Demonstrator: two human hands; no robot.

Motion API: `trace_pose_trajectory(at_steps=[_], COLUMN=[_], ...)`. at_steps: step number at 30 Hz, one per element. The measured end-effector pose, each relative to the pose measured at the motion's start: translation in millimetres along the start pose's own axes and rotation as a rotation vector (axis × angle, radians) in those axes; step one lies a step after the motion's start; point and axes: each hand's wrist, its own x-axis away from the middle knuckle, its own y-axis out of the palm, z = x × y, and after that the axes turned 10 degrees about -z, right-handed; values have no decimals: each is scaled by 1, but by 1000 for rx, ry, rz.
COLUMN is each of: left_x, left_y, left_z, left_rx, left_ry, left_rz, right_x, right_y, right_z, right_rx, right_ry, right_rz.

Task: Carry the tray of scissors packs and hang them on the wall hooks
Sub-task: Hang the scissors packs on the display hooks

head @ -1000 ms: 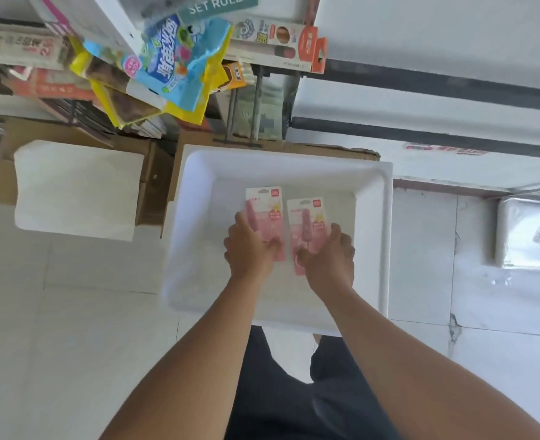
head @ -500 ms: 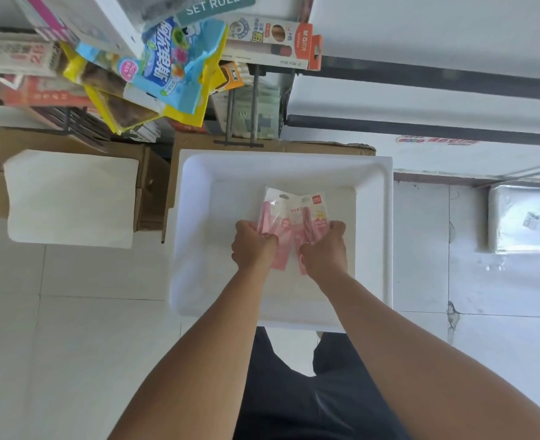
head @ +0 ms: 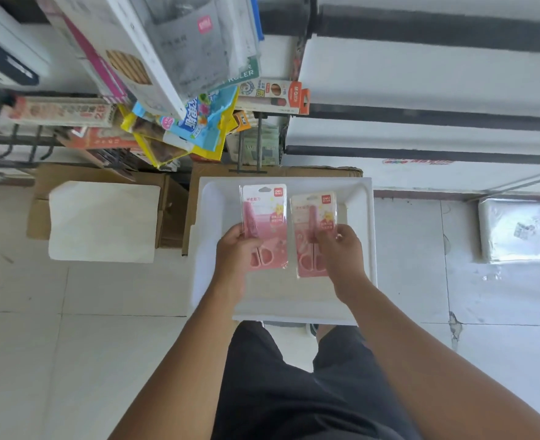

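Above the white tray point(head: 365, 249) on the floor, the left hand point(head: 235, 252) grips one scissors pack point(head: 267, 223) and the right hand point(head: 338, 252) another pack point(head: 307, 230). Step in hand: pickup. Next: align each hang hole with a far wall hook.

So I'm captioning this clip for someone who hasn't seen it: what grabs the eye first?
Two pink scissors packs, one in the left hand and one in the right hand, held up side by side over a white tray on the floor. Above left, a cluster of colourful hanging stationery packets crowds the rack.
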Motion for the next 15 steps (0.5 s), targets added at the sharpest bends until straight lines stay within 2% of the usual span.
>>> trace_pose_trajectory(at_steps=[7,15], left_x=[52,124], left_y=[-3,11], left_z=[58,130], left_rx=[40,14], left_ry=[176,462], left_rz=[-40,-168], right_x=[57,148], right_y=[-15,-55], right_z=[-50,-109], right_rx=[-138,-278], right_ry=[-213,-463], right_rz=[39,198])
